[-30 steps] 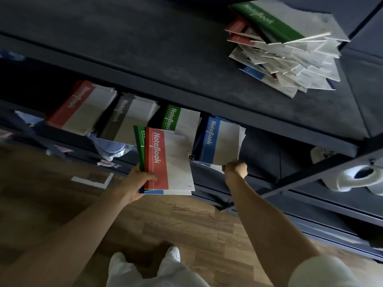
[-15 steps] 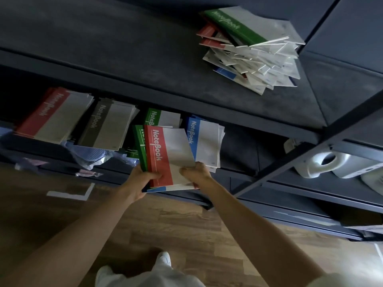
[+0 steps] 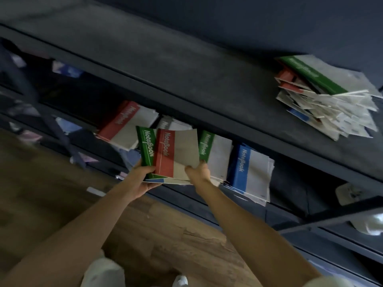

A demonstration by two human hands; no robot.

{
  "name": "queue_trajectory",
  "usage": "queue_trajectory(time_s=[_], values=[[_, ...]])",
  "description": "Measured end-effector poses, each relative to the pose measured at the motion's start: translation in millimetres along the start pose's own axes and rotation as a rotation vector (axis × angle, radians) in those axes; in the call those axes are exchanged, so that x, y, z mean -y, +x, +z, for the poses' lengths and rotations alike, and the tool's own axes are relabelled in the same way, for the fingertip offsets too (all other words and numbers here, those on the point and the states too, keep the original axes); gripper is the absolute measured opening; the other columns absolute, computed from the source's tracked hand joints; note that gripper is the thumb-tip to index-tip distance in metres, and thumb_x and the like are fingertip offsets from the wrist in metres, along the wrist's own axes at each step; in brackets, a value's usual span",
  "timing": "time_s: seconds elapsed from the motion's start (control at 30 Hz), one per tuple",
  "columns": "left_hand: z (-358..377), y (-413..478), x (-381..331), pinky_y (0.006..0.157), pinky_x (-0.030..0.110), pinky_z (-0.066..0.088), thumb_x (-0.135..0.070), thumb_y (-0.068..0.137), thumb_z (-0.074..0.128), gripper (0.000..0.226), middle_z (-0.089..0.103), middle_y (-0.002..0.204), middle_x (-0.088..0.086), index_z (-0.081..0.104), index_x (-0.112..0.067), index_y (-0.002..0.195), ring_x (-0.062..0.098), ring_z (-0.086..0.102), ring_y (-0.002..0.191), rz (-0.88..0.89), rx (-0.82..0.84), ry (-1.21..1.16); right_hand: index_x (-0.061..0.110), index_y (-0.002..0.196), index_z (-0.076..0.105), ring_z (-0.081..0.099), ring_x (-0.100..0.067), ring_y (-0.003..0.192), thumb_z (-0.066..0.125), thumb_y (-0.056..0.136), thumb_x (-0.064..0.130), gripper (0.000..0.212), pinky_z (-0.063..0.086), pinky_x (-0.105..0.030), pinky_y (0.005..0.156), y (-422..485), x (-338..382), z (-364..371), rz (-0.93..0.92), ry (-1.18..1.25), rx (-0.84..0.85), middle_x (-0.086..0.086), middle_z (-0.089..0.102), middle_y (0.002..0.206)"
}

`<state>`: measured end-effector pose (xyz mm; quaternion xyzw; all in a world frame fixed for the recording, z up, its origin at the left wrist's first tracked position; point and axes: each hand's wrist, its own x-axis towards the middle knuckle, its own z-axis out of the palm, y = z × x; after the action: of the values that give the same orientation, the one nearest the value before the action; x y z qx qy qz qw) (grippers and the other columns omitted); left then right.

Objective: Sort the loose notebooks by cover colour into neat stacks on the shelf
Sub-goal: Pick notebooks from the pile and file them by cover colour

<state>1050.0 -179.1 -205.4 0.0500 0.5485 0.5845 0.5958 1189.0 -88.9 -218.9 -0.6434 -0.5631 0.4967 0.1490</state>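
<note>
Red-banded notebook (image 3: 176,154), white "NoteBook" lettering running up the band and a grey-white cover, lies on top of a small bundle (image 3: 176,181) held in the air just in front of the stacks on the lower shelf (image 3: 290,179). The person's right hand (image 3: 199,172) pinches its lower right corner. The left hand (image 3: 143,179) grasps the bundle from below at the spine side, fingers curled under. Behind the red one in the bundle is a green notebook (image 3: 146,148) with the same "NoteBook" print, readable. A blue-banded one (image 3: 160,180) peeks out at the bottom edge.

Four stacks on the lower shelf, left to right:
- red stack (image 3: 126,125), "NoteBook" blurred but legible
- grey stack (image 3: 174,124), mostly hidden by the bundle, lettering cut off
- green stack (image 3: 216,154), just beside the right hand
- blue stack (image 3: 250,172), "NoteBook" clear

Upper shelf board (image 3: 165,65) is dark and carries a messy loose pile (image 3: 327,100) at the far right. The pile has a green cover on top, print too blurred to read, with red and blue edges below. Wooden floor (image 3: 165,235) under the arms.
</note>
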Motion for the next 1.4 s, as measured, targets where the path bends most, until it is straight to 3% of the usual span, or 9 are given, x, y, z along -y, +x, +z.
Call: queue_trajectory(time_s=[0.1,0.23,0.43,0.7,0.97,1.1,1.23,1.33,1.4], values=[[-48,13,-40,0.077,0.047,0.049,0.004,0.096,0.039,0.033,0.061,0.105,0.013,0.050,-0.020,0.115,0.030,0.060,0.090,0.036,-0.020,0.030,0.005,0.113,0.051,0.058,-0.023,0.060,0.047,0.081,0.014,0.033,0.043,-0.020,0.041,7,37,54,0.106,0.076,0.067,-0.010,0.060,0.091],[-113,33,-98,0.075,0.044,0.050,0.003,0.095,0.041,0.036,0.062,0.099,0.008,0.048,-0.021,0.121,0.027,0.060,0.086,0.073,-0.029,0.047,0.007,0.107,0.053,0.061,-0.022,0.064,0.046,0.086,0.008,0.022,0.045,-0.023,0.052,15,78,121,0.233,0.101,0.194,-0.010,0.059,0.088],[-190,56,-163,0.085,0.050,0.046,0.007,0.095,0.040,0.043,0.058,0.102,0.010,0.046,-0.020,0.127,0.027,0.057,0.086,0.007,-0.027,0.145,-0.005,0.132,0.033,0.056,-0.033,0.113,0.042,0.095,0.011,0.041,0.045,-0.031,0.084,28,111,179,0.185,-0.176,-0.132,-0.020,0.054,0.125],[-237,69,-195,0.070,0.041,0.049,0.012,0.091,0.040,0.045,0.058,0.096,0.008,0.047,-0.025,0.115,0.026,0.057,0.085,-0.080,-0.037,0.095,0.002,0.133,0.027,0.056,-0.036,0.112,0.047,0.090,0.001,0.047,0.046,-0.037,0.087,52,131,200,0.275,-0.164,-0.325,-0.022,0.055,0.124],[-250,86,-209,0.073,0.044,0.049,0.015,0.089,0.041,0.049,0.059,0.099,0.008,0.049,-0.025,0.117,0.027,0.058,0.088,-0.088,-0.016,0.054,0.004,0.128,0.049,0.063,-0.029,0.103,0.056,0.087,0.000,0.041,0.053,-0.028,0.082,73,151,233,0.281,-0.098,-0.183,-0.016,0.060,0.121],[-240,92,-207,0.069,0.041,0.048,0.015,0.089,0.042,0.044,0.062,0.097,0.007,0.053,-0.020,0.112,0.026,0.059,0.087,-0.080,0.040,0.091,0.022,0.136,0.043,0.055,-0.016,0.059,0.043,0.093,0.001,0.048,0.047,-0.022,0.046,68,149,233,0.276,-0.169,-0.076,-0.007,0.055,0.120],[-215,100,-197,0.074,0.043,0.049,0.015,0.089,0.043,0.043,0.063,0.097,0.005,0.054,-0.020,0.111,0.029,0.059,0.093,-0.089,0.136,0.132,0.019,0.126,0.055,0.056,-0.022,0.076,0.037,0.098,0.033,0.036,0.053,-0.034,0.069,57,149,218,0.238,-0.120,-0.106,-0.009,0.057,0.111],[-187,107,-186,0.079,0.046,0.046,0.015,0.088,0.045,0.049,0.061,0.098,0.005,0.048,-0.019,0.124,0.031,0.058,0.095,-0.117,0.183,0.200,0.011,0.109,0.053,0.050,-0.019,0.063,0.039,0.096,0.050,0.043,0.046,-0.029,0.058,39,150,195,0.329,0.164,-0.096,-0.006,0.055,0.084],[-164,109,-174,0.074,0.045,0.048,0.016,0.087,0.046,0.052,0.061,0.096,0.006,0.046,-0.018,0.127,0.026,0.059,0.084,-0.113,0.225,0.246,0.011,0.103,0.052,0.049,-0.017,0.060,0.057,0.090,0.039,0.031,0.043,-0.025,0.055,31,143,177,0.358,0.231,-0.047,-0.006,0.054,0.079]])
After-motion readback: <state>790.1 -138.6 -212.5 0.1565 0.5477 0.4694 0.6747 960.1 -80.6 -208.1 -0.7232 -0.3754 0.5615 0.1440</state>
